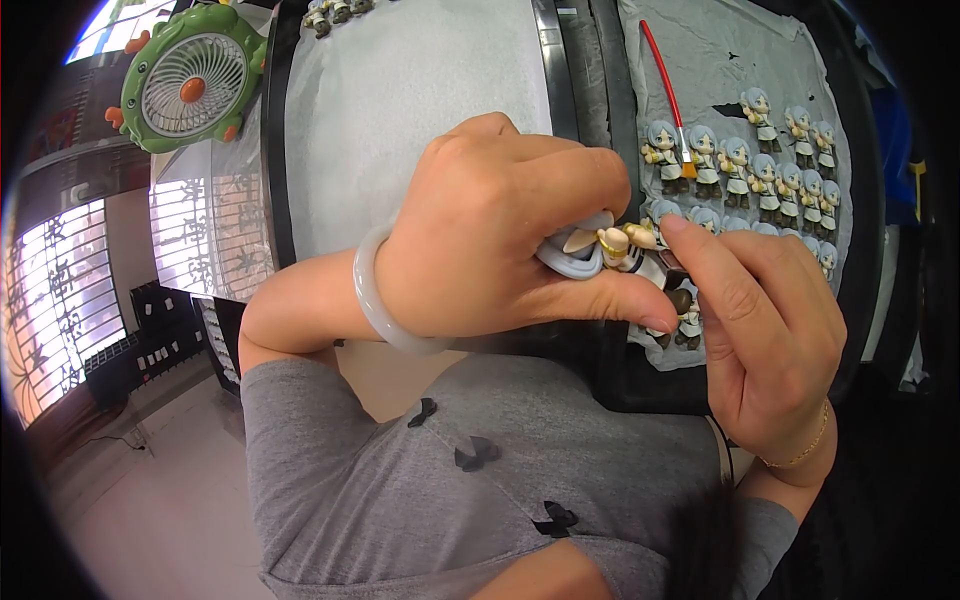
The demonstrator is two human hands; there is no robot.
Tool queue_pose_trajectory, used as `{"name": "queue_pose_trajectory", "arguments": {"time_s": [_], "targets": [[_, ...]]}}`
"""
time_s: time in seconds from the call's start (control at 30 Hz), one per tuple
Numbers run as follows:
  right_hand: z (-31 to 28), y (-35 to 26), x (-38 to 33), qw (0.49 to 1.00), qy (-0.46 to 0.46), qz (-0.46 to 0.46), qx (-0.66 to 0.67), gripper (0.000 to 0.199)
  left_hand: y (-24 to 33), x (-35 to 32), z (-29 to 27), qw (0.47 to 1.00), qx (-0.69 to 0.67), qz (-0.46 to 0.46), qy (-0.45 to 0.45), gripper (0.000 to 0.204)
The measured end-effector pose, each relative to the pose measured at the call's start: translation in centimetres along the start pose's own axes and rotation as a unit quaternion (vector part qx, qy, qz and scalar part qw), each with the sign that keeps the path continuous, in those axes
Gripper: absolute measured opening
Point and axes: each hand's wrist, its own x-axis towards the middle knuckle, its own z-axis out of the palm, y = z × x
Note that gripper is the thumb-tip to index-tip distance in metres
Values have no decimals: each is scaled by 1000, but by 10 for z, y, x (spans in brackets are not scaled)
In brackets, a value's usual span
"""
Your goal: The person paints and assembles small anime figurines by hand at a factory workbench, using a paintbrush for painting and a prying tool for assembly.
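Observation:
Crosswise in my left hand (490,220) lies a small figurine (616,247) with pale grey-blue hair, a white outfit and dark brown boots. The fist is closed round its head, and the thumb stretches along beneath its body. From the right, my right hand (770,320) meets the figurine's lower end with bent, pinching fingers. A small dark brown piece (672,262) shows by the right index finger; whether it belongs to the figurine I cannot tell. Similar figurines (763,180) lie in rows just beyond the right hand.
The rows rest on a paper-lined black tray (690,40) at the right, with a red-handled brush (662,80) across them. A second tray (420,80), lined white, has several figurines (338,12) at its far left corner. A green fan (192,80) stands at far left.

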Motion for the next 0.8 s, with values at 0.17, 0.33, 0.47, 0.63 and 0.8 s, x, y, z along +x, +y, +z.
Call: {"name": "queue_pose_trajectory", "arguments": {"time_s": [0.17, 0.33, 0.47, 0.63, 0.8], "targets": [[0, 0, 0, 1000, -4, 1, -1, 31, 0, 0, 0, 1000, 0, -2, -7, 53], [0, 0, 1, 1000, -6, 0, -5, 32, -1, 0, 1, 1000, -1, 5, -1, 53], [2, -1, 0, 1000, -6, 5, -13, 33, -1, -1, 2, 1000, -10, -4, -1, 51], [1, -2, 0, 1000, -16, 9, -23, 36, -1, -1, 5, 1000, -30, 7, 2, 48], [2, 1, 2, 1000, 8, -14, -15, 36, -2, 0, 2, 998, -56, 5, -2, 49]]}}
